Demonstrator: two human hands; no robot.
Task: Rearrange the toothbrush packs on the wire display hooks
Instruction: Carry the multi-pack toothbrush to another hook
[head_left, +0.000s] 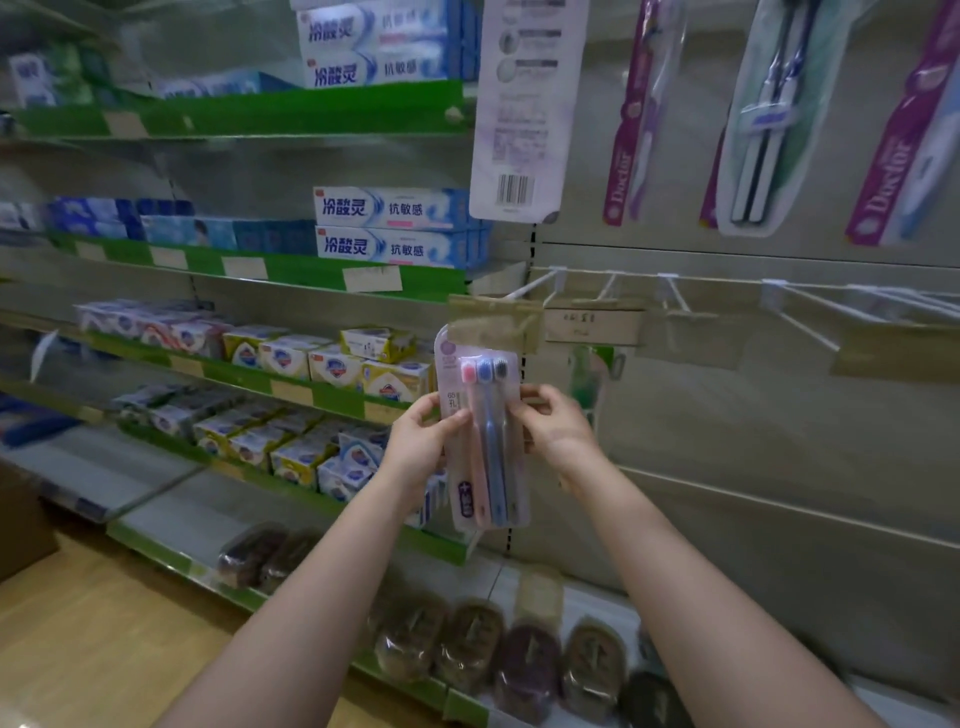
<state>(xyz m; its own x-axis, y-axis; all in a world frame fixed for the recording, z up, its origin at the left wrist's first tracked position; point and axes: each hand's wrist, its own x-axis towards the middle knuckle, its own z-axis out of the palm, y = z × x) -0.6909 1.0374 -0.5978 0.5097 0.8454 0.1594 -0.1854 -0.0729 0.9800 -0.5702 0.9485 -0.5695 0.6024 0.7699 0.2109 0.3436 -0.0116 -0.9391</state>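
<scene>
A clear toothbrush pack (485, 467) with pink, blue and dark brushes hangs upright below the leftmost white wire hook (532, 285); its top sits behind a tan price tag (493, 322). My left hand (423, 436) grips the pack's left edge at mid-height. On the right edge, my right hand (553, 423) pinches it. More wire hooks (675, 293) run to the right along the panel, bare of packs. Higher up hang a white pack (524, 109) showing its back, and purple Doctor packs (631, 130).
Green-edged shelves on the left carry toothpaste boxes (389, 208) and soap boxes (332, 364). Wrapped dark soaps (467, 639) lie on the bottom shelf below my arms. A green-and-white pack (592, 379) hangs just right of my right hand. Wooden floor shows at lower left.
</scene>
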